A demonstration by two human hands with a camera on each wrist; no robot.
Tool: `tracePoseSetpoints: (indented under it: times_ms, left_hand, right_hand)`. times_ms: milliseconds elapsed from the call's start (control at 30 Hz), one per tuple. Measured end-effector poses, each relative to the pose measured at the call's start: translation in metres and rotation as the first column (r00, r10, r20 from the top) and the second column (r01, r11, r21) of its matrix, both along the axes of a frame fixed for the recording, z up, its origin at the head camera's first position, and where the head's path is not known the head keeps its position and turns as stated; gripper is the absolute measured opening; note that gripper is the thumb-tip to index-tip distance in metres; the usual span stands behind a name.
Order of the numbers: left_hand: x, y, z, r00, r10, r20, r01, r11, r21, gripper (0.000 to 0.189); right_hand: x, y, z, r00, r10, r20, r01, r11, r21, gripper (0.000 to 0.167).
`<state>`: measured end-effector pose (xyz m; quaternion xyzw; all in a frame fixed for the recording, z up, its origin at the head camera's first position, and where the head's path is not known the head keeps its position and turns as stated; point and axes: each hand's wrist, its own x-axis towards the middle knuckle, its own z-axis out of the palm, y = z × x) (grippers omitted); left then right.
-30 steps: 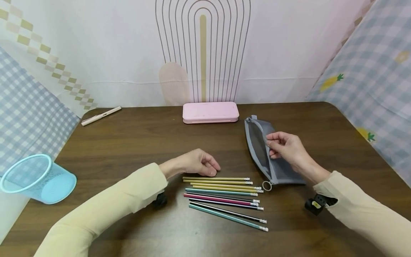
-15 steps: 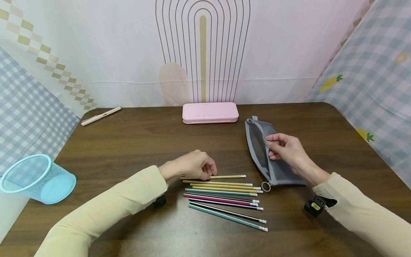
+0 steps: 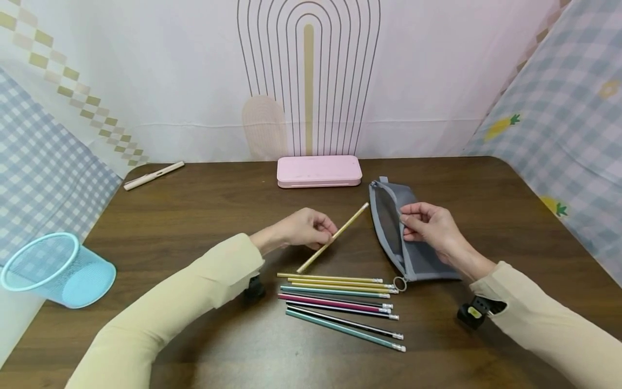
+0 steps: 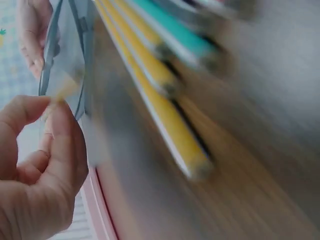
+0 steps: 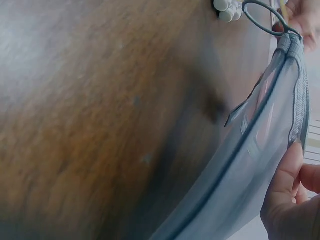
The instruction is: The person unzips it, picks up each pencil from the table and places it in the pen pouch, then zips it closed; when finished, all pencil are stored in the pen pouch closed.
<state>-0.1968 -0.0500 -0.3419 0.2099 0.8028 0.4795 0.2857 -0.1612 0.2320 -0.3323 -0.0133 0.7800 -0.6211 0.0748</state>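
Note:
My left hand (image 3: 307,229) pinches a gold pencil (image 3: 351,220) near its middle. The pencil is tilted, its eraser end up and to the right, close to the mouth of a grey zip pouch (image 3: 434,259). With thumb and fingertips my right hand (image 3: 432,227) grips the near edge of that pouch, which gapes along its zip; a ring pull (image 3: 400,283) hangs at its front end. Below the left hand lies a row of pencils in gold, teal, magenta (image 3: 330,301) and black. In the left wrist view the held pencil (image 4: 65,90) is blurred between thumb and finger.
A pink pencil case (image 3: 318,172) lies at the back of the brown table (image 3: 218,205). At the back left is a pale pen (image 3: 153,176). A light blue mesh cup (image 3: 73,273) stands near the left edge.
The left hand has taken the topmost gold pencil off the row and lifted it up and right, turning it diagonal. The right hand stays on the pouch edge, almost unmoved.

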Motion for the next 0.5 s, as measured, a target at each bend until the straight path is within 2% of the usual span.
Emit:
tracePoseSetpoints:
  times_ms: [33,100,200,367,433,500]
  left_hand:
    - [-0.001,0.006,0.0,0.995,0.031,0.095,-0.036,0.998,0.05,0.021]
    - [-0.003,0.02,0.0,0.968,0.069,0.24,-0.1,0.988,0.118,0.024]
    - [-0.005,0.039,-0.002,0.919,0.106,0.38,-0.184,0.967,0.176,0.026]
    - [-0.008,0.065,-0.005,0.845,0.15,0.513,-0.303,0.925,0.23,0.031]
    - [-0.009,0.074,-0.006,0.826,0.166,0.538,-0.337,0.912,0.236,0.032]
    - [-0.01,0.081,-0.006,0.818,0.177,0.547,-0.353,0.905,0.235,0.033]
  right_hand:
    - [0.0,0.0,0.0,1.0,0.001,0.001,-0.001,1.0,-0.002,0.027]
    - [0.0,-0.002,-0.001,1.0,0.006,0.005,-0.006,1.0,-0.018,0.027]
    - [0.0,-0.005,-0.002,1.0,0.003,0.013,-0.003,0.999,-0.041,0.025]
    - [-0.001,-0.01,-0.001,1.0,0.003,0.027,-0.002,0.999,-0.045,0.03]
    - [-0.002,-0.011,0.0,0.999,0.005,0.033,-0.004,0.999,-0.037,0.033]
    - [-0.002,-0.012,0.001,0.999,0.006,0.037,-0.005,1.0,-0.025,0.034]
